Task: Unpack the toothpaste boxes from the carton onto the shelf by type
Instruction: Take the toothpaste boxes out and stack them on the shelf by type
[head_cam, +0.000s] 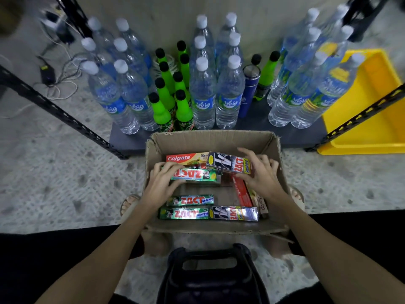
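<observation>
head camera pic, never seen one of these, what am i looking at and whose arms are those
The camera sits on a person's head, looking down, so the arms are their own. Both hands reach into a carton of toothpaste boxes on the floor. The left hand grips a green Zact box; the right hand grips a black Zact box. A Colgate box and more lie inside. Beyond is a low shelf holding water bottles, green bottles and a yellow bin.

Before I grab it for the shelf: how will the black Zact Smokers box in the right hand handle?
The black Zact box looks like stiff thin card, so probably light and crushable if squeezed. Its flat sides shouldn't roll. The glossy print may be slightly slippery in the right hand.
</observation>
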A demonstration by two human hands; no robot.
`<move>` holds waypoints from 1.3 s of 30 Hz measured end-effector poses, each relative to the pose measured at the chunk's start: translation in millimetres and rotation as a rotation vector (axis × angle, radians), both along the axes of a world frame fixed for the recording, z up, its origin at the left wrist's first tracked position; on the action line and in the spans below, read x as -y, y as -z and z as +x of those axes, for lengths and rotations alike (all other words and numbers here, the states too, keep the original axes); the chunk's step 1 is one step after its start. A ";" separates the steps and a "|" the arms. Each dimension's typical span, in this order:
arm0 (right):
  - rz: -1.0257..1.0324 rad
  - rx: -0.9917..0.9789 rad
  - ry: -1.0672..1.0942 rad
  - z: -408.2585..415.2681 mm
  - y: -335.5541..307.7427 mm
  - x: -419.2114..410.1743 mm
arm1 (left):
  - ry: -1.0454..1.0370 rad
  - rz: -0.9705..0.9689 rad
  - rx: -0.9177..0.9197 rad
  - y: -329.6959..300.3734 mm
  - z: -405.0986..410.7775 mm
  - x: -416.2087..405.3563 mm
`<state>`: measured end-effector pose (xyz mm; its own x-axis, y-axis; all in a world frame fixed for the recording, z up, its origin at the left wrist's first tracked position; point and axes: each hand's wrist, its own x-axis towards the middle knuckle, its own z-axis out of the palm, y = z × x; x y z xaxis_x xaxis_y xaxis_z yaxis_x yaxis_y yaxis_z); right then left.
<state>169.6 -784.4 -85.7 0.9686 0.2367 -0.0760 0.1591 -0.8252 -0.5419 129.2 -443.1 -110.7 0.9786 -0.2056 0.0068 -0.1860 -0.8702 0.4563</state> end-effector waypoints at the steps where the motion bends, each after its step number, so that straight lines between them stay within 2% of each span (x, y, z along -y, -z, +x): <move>1: 0.016 0.026 0.009 2.1 -12.0 1.1 | -0.003 -0.025 0.029 -11.0 4.0 0.3; 7: 0.085 0.202 0.041 31.0 -114.9 17.3 | -0.035 -0.216 0.173 -104.9 36.7 -4.0; 15: 0.123 0.485 -0.091 34.5 -300.5 55.0 | -0.076 -0.280 0.468 -265.6 47.2 5.8; 18: 0.209 0.499 -0.137 33.5 -362.6 66.6 | -0.061 -0.318 0.578 -327.1 46.6 15.5; 22: 0.176 0.589 -0.160 43.7 -427.2 78.1 | -0.031 -0.313 0.693 -396.4 58.6 31.0; 29: 0.151 0.660 -0.118 112.4 -482.9 103.7 | -0.006 -0.267 0.780 -465.0 128.4 48.2; 36: 0.107 0.636 -0.025 225.9 -512.5 125.2 | -0.080 -0.287 0.754 -504.1 261.1 70.0; 39: 0.039 0.604 -0.013 289.0 -520.4 139.2 | -0.072 -0.236 0.764 -518.9 324.1 79.6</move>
<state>458.7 -923.6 434.7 0.8346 0.2400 0.4958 0.4579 -0.8026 -0.3824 453.3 -522.6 408.2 0.6962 -0.0519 0.7160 -0.4687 -0.7883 0.3986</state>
